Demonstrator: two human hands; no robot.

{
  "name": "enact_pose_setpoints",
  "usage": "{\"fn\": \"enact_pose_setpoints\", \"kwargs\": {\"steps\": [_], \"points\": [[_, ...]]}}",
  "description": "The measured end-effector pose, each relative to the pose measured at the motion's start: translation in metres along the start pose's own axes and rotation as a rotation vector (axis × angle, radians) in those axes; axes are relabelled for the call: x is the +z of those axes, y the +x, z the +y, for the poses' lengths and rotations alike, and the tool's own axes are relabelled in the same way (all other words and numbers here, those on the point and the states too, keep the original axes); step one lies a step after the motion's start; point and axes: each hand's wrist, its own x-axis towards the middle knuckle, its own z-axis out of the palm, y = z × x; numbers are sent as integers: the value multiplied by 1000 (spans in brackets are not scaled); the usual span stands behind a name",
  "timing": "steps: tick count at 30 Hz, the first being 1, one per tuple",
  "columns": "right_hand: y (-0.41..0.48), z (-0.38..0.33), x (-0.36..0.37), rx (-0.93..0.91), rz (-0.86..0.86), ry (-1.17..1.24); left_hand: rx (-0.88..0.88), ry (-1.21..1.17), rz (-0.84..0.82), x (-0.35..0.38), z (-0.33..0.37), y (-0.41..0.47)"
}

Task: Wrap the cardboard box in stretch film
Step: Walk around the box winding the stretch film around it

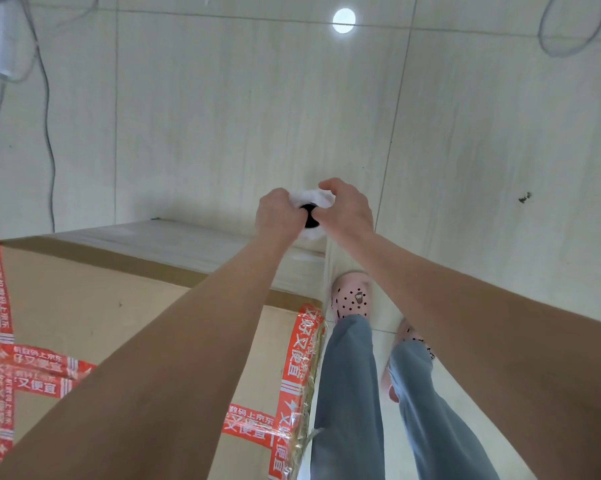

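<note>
Pink clogs [351,296] on floor [222,116] beneath my right hand [349,213]. It and left hand [278,214] grip film roll [318,198]; cardboard box [84,299] below, red-taped, sides filmed.

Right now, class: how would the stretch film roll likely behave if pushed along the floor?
Round, with a dark core, the stretch film roll would probably roll on the smooth floor. The left hand and right hand hold it aloft, so it seems light.
</note>
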Motion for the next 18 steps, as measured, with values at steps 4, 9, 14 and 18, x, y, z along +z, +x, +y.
{"fn": "enact_pose_setpoints", "kwargs": {"steps": [4, 9, 14, 18], "points": [[-1, -2, 7, 36, 47, 4, -275, -471, -72, 1, -8, -6], [6, -7, 5, 37, -4, -33, -131, -271, -113, -5, -9, -4], [10, -11, 5, 29, 16, -45, 169, 110, -16, -13, -4, 1], [16, -16, 8, 8, -8, -72, 176, 198, 32, -16, 0, 8]]}}
